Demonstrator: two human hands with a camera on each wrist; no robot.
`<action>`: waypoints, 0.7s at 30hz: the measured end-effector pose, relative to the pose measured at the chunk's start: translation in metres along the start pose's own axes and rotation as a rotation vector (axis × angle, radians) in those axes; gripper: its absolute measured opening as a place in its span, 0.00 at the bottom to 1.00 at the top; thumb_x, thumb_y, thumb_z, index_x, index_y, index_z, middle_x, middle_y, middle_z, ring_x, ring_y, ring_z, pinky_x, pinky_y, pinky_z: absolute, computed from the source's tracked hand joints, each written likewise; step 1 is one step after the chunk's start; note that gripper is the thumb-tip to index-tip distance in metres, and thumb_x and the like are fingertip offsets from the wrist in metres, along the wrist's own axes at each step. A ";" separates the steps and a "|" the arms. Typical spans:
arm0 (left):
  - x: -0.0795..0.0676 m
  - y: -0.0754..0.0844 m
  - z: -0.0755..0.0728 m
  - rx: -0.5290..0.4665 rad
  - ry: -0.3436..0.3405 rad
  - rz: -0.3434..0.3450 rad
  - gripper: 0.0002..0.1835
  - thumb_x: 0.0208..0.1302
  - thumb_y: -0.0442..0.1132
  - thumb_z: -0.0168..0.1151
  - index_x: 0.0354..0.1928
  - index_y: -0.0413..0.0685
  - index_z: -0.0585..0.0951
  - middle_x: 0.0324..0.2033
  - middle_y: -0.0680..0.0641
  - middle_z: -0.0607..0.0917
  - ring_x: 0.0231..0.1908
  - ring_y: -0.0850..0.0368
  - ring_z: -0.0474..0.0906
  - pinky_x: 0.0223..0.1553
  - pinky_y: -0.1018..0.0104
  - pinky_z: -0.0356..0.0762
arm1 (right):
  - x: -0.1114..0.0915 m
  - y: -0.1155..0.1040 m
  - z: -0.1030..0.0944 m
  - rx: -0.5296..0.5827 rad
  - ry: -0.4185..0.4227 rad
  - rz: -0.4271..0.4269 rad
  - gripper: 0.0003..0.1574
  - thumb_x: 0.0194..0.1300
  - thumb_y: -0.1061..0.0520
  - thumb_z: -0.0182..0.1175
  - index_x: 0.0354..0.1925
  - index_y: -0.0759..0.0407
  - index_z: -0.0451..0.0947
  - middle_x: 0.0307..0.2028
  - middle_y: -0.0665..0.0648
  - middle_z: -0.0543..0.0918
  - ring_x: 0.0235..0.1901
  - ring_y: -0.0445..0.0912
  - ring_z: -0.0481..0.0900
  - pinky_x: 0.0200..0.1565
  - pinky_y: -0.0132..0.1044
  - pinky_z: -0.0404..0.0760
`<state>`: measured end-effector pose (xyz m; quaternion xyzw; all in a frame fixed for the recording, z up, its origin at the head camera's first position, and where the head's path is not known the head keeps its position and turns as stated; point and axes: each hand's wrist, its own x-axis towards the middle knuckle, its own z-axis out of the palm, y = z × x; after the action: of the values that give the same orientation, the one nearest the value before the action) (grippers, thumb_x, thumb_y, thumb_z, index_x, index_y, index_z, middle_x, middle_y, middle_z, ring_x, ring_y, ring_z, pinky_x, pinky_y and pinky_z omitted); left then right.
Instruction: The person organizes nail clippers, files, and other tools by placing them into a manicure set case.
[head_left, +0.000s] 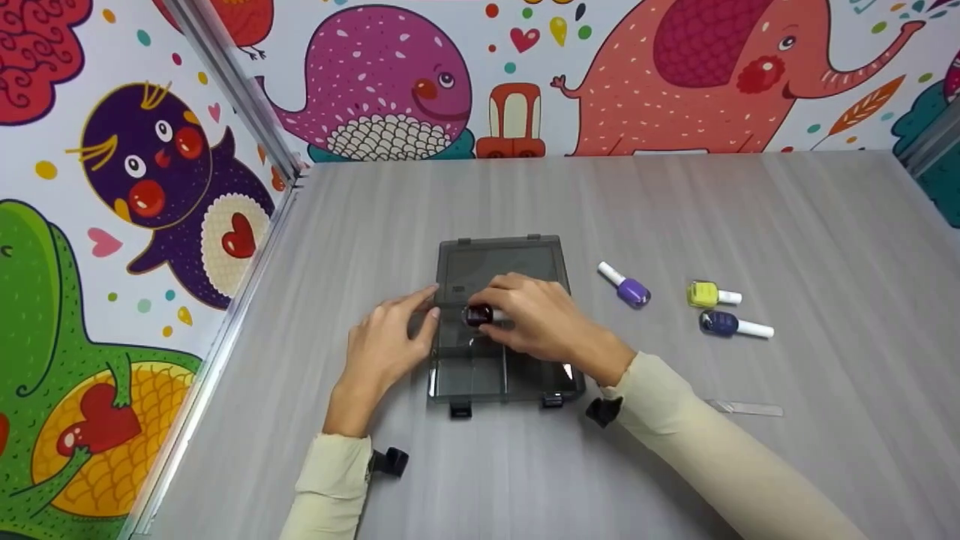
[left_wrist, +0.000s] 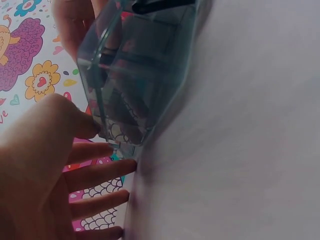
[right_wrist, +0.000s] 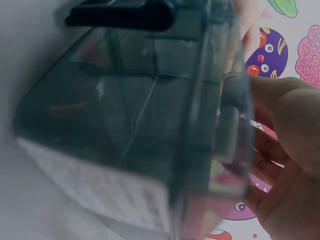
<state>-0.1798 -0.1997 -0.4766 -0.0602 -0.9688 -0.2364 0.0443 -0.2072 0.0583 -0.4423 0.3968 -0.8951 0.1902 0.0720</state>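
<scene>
Dark red glass is showing between the thumb and fingers of the right hand (head_left: 544, 319), which is gripping a small polish bottle (head_left: 478, 315) over the middle of a smoky plastic case (head_left: 465, 379). The left hand (head_left: 386, 341) is holding nothing: its fingers are spreading loosely, and its thumb and forefinger are lying along the case's left edge, seemingly touching it. In the right wrist view a pale cap (right_wrist: 228, 132) is showing through the plastic, but the tinted wall is dimming things there, so whether the bottle is resting on the case or hanging just above it cannot be told.

The bottle is probably behaving as a light but dense little weight, stiff all over, with smooth glass that could be slipping under dry fingertips and chipping if dropped. Its glass body is likely giving the surest hold, pinched across the sides; the narrow cap is offering less to grasp. The case is looking light and rigid, so a steadying touch at its rim would be serving better than a hard squeeze.

To the right, a purple bottle (head_left: 634, 292) is lying near the case, while a yellow bottle (head_left: 703, 294) and a navy bottle (head_left: 720, 323) are lying farther off, just beside each other.
</scene>
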 end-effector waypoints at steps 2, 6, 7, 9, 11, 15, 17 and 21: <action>0.000 0.000 0.000 0.001 -0.004 -0.003 0.25 0.81 0.61 0.54 0.75 0.74 0.78 0.68 0.52 0.86 0.68 0.41 0.83 0.55 0.29 0.85 | 0.002 -0.001 0.001 0.000 -0.003 0.003 0.21 0.72 0.48 0.73 0.60 0.49 0.88 0.53 0.52 0.90 0.52 0.48 0.89 0.46 0.46 0.92; 0.001 0.000 0.000 0.000 -0.010 0.000 0.25 0.81 0.61 0.54 0.75 0.73 0.78 0.69 0.53 0.86 0.68 0.42 0.82 0.56 0.29 0.85 | 0.006 -0.003 0.005 -0.008 0.004 0.002 0.20 0.73 0.47 0.73 0.60 0.49 0.88 0.53 0.52 0.90 0.52 0.49 0.89 0.47 0.46 0.92; 0.001 0.000 0.000 0.000 -0.010 0.002 0.25 0.81 0.61 0.54 0.75 0.73 0.78 0.69 0.54 0.85 0.68 0.42 0.83 0.55 0.29 0.85 | 0.007 -0.003 0.006 -0.010 0.007 0.001 0.20 0.72 0.47 0.73 0.60 0.49 0.89 0.53 0.52 0.90 0.52 0.49 0.89 0.47 0.46 0.92; 0.002 0.000 0.000 0.003 -0.009 0.003 0.25 0.81 0.61 0.54 0.75 0.73 0.78 0.69 0.53 0.85 0.68 0.41 0.83 0.55 0.29 0.85 | 0.008 -0.004 0.008 -0.012 0.013 -0.002 0.20 0.72 0.47 0.73 0.59 0.49 0.89 0.53 0.53 0.90 0.52 0.49 0.89 0.47 0.47 0.92; 0.002 0.000 0.000 0.006 -0.007 0.003 0.25 0.81 0.61 0.54 0.75 0.72 0.79 0.69 0.53 0.85 0.68 0.41 0.83 0.54 0.29 0.85 | 0.010 -0.005 0.011 -0.003 0.013 -0.002 0.20 0.72 0.48 0.74 0.59 0.50 0.89 0.53 0.53 0.90 0.53 0.50 0.89 0.48 0.47 0.92; 0.001 -0.001 0.001 0.009 -0.008 0.004 0.25 0.81 0.61 0.54 0.75 0.72 0.78 0.69 0.51 0.85 0.68 0.40 0.83 0.55 0.29 0.85 | 0.011 -0.006 0.014 0.030 0.007 0.003 0.20 0.71 0.48 0.74 0.59 0.50 0.89 0.54 0.53 0.90 0.54 0.50 0.89 0.51 0.49 0.92; 0.001 -0.001 0.001 0.011 -0.008 0.006 0.25 0.81 0.61 0.54 0.75 0.72 0.78 0.70 0.50 0.85 0.68 0.40 0.82 0.55 0.28 0.85 | 0.012 -0.006 0.015 0.048 0.003 0.006 0.20 0.71 0.49 0.74 0.58 0.51 0.89 0.54 0.53 0.90 0.55 0.50 0.89 0.53 0.49 0.91; 0.001 -0.002 0.001 0.015 -0.007 0.015 0.26 0.81 0.61 0.54 0.75 0.72 0.78 0.69 0.50 0.85 0.68 0.40 0.83 0.54 0.29 0.86 | 0.012 -0.006 0.018 0.075 0.001 0.001 0.19 0.71 0.51 0.74 0.58 0.52 0.89 0.54 0.53 0.89 0.55 0.51 0.88 0.55 0.49 0.90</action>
<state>-0.1808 -0.2007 -0.4783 -0.0677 -0.9702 -0.2286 0.0433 -0.2106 0.0396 -0.4534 0.3986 -0.8876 0.2237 0.0573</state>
